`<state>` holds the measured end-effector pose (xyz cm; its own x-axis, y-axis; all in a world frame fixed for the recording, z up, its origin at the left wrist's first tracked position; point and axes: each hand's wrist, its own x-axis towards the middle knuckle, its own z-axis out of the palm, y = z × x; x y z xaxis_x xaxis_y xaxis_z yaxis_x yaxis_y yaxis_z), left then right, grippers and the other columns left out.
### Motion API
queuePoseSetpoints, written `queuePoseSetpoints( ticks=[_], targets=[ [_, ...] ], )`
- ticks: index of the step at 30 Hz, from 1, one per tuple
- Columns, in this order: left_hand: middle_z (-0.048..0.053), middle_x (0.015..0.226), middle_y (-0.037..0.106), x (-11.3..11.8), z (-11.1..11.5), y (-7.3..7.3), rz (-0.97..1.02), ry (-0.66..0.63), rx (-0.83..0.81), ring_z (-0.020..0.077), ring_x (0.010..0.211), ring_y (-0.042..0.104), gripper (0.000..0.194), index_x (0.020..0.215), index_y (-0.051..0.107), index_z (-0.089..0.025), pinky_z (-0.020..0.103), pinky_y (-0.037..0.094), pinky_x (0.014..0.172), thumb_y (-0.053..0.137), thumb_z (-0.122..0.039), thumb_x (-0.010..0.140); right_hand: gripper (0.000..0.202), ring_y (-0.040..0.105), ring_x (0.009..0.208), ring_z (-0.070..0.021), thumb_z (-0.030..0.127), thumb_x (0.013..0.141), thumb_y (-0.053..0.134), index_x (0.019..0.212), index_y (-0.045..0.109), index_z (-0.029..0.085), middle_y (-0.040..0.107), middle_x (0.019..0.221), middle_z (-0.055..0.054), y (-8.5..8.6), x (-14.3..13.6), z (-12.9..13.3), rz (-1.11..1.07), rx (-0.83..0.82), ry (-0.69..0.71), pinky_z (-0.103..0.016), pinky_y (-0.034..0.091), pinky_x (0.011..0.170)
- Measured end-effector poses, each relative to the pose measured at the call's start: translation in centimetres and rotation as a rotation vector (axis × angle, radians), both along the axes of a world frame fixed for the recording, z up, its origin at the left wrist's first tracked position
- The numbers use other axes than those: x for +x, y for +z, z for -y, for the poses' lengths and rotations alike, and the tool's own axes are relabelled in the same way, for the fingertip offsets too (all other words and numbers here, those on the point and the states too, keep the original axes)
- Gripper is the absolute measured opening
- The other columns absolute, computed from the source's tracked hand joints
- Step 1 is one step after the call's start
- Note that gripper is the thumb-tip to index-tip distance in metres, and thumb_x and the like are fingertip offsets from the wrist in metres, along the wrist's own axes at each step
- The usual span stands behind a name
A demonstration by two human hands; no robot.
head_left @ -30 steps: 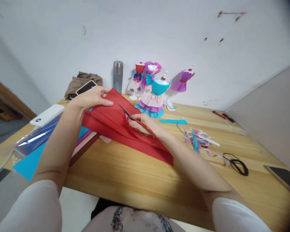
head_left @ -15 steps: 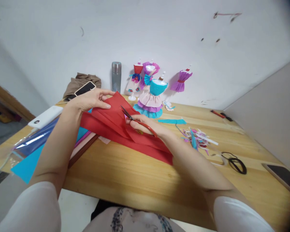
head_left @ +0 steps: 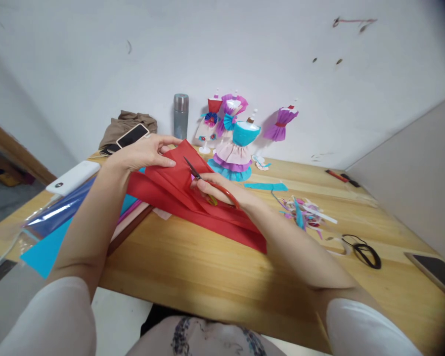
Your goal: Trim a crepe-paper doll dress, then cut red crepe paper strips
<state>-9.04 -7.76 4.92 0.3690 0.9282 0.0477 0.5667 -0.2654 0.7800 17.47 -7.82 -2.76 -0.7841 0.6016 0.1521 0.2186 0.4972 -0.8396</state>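
Note:
My left hand [head_left: 148, 151] grips the upper left part of a folded red paper sheet [head_left: 187, 158], thumb on top and fingers at its far edge. In my right hand [head_left: 222, 187] is a pair of scissors [head_left: 227, 193] with red-orange handles, gripped through the loops. Its dark blades point up and left over the red sheet; whether they touch it I cannot tell. More red layers spread below both hands and partly under my right wrist. Beneath my left forearm lie blue, purple, pink and brown sheets.
Small mannequins in paper dresses [head_left: 246, 134] stand by the wall beside a grey thermos [head_left: 181, 116]. To the right lie a blue strip [head_left: 266, 187], paper scraps [head_left: 300, 212], a black cord [head_left: 367, 254] and a phone [head_left: 435, 272]. A white power bank [head_left: 73, 176] lies left.
The whole view has shifted slightly, so things appear a little further right. My left hand keeps its hold on the red sheet, and the scissors stay in my right hand over it.

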Motion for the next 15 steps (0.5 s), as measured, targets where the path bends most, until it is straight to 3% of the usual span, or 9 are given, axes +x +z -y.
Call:
queuePoseSetpoints(
  ticks=[8,15],
  targets=[
    [0.009,0.109,0.076,0.5,0.7,0.8,-0.151,0.023,0.084,0.0242,0.096,0.069,0.081,0.151,0.063,-0.019,0.031,0.051,0.081,0.076,-0.04,0.074,0.056,0.041,0.057,-0.0112,0.073,0.101,0.045,0.081,0.049,0.021,0.047,0.065,0.004,0.5,-0.2,0.5,0.009,0.05,-0.048,-0.028,0.029,0.055],
    [0.009,0.106,0.076,0.4,0.7,0.9,-0.19,0.002,0.112,0.024,0.091,0.068,0.079,0.151,0.063,-0.02,0.031,0.051,0.078,0.077,-0.039,0.076,0.058,0.031,0.049,-0.0081,0.074,0.094,0.053,0.07,0.038,0.024,0.036,0.055,0.007,1.4,-0.6,1.7,0.059,-0.056,-0.185,-0.027,0.021,0.051]
  ],
)
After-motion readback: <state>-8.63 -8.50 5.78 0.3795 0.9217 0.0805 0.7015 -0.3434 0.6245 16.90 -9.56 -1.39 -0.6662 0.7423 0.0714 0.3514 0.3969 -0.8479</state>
